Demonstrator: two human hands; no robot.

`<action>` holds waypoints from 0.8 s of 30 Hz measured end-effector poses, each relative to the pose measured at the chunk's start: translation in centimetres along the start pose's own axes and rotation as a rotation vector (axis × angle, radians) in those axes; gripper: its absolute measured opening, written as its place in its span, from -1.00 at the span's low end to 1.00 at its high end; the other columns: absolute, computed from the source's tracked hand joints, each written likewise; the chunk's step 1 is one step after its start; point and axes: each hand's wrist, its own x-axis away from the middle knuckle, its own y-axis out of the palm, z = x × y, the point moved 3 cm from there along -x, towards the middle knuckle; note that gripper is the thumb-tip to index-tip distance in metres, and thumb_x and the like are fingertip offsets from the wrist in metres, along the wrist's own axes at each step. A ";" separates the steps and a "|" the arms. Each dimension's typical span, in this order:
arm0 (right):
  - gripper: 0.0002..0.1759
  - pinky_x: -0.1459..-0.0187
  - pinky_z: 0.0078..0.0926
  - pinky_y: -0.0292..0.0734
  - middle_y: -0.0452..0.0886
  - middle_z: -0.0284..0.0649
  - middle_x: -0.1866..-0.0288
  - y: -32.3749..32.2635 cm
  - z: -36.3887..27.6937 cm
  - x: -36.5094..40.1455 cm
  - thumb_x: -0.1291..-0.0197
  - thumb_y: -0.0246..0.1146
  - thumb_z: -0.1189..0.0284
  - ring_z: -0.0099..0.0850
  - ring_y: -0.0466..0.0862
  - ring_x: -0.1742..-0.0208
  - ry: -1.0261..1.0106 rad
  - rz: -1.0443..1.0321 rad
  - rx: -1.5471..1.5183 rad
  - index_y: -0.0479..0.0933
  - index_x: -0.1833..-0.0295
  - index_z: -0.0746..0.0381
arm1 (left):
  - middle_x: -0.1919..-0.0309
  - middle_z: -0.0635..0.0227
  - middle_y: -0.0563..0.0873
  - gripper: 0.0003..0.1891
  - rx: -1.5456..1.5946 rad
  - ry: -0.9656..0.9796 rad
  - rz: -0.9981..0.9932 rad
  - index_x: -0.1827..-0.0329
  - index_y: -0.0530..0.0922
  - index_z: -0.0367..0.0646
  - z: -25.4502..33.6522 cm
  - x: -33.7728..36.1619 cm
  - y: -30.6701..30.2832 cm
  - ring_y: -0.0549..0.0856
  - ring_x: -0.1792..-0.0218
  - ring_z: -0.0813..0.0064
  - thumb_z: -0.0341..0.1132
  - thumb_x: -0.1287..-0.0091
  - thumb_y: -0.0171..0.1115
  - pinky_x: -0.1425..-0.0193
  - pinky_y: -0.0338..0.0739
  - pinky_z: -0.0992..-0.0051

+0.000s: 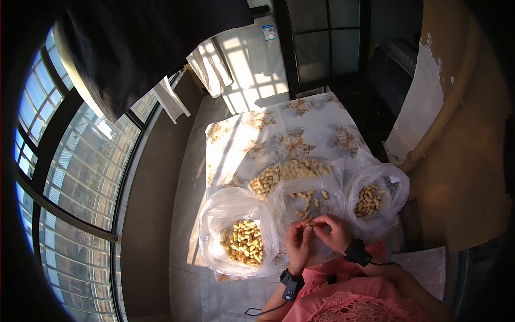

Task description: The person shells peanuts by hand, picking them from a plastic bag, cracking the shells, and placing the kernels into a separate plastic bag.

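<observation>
My left hand (pixel 298 242) and my right hand (pixel 335 233) meet above the near edge of the middle plastic bag (pixel 332 189). Their fingertips are pinched together on a peanut (pixel 310 223), mostly covered by the fingers. Several loose peanuts (pixel 308 199) lie in the middle bag just beyond my fingers. To the left, an open white plastic bag (pixel 210 228) holds a heap of unshelled peanuts (pixel 244 242). A smaller open bag (pixel 398 185) on the right holds more peanuts (pixel 369 200). Behind the middle bag spreads a larger pile of peanuts (pixel 292 170).
Everything stands on a table with a flowered cloth (pixel 300 121). Dark cloth (pixel 155 48) hangs at the upper left, beside barred windows (pixel 88 166). A white appliance (pixel 257 64) and a dark-framed glass door (pixel 327 43) are behind. Brown board (pixel 456 161) borders the right side.
</observation>
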 end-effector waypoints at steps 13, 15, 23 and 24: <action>-0.83 0.23 -0.43 0.67 0.71 -0.15 0.21 0.0 0.0 0.0 -0.25 0.38 0.50 -0.28 0.78 0.22 -0.009 -0.001 0.008 0.61 0.08 0.29 | 0.11 0.33 0.71 -0.87 0.023 -0.003 -0.001 -0.02 0.58 -0.26 -0.2 0.0 0.0 0.68 0.08 0.59 -0.48 -0.49 0.25 -0.06 0.58 0.56; -0.83 0.23 -0.43 0.67 0.71 -0.15 0.21 0.0 -0.1 0.0 -0.25 0.38 0.50 -0.28 0.78 0.22 -0.005 -0.005 0.009 0.61 0.08 0.29 | 0.11 0.33 0.72 -0.87 0.009 0.009 0.003 -0.02 0.58 -0.26 -0.4 0.0 -0.1 0.67 0.09 0.59 -0.48 -0.49 0.25 -0.05 0.58 0.56; -0.84 0.23 -0.43 0.67 0.71 -0.15 0.21 -0.1 -0.2 0.0 -0.26 0.38 0.50 -0.29 0.78 0.22 -0.004 -0.008 0.008 0.61 0.08 0.29 | 0.13 0.34 0.72 -0.88 -0.002 0.003 0.008 -0.02 0.59 -0.25 -0.2 0.0 0.0 0.67 0.09 0.60 -0.48 -0.48 0.26 -0.05 0.57 0.56; -0.84 0.23 -0.43 0.67 0.71 -0.15 0.21 -0.1 -0.1 -0.1 -0.26 0.38 0.50 -0.29 0.78 0.22 -0.007 -0.011 0.010 0.61 0.08 0.29 | 0.13 0.34 0.72 -0.88 0.001 0.000 0.006 -0.01 0.59 -0.25 -0.2 0.0 0.0 0.67 0.09 0.60 -0.47 -0.48 0.26 -0.05 0.57 0.56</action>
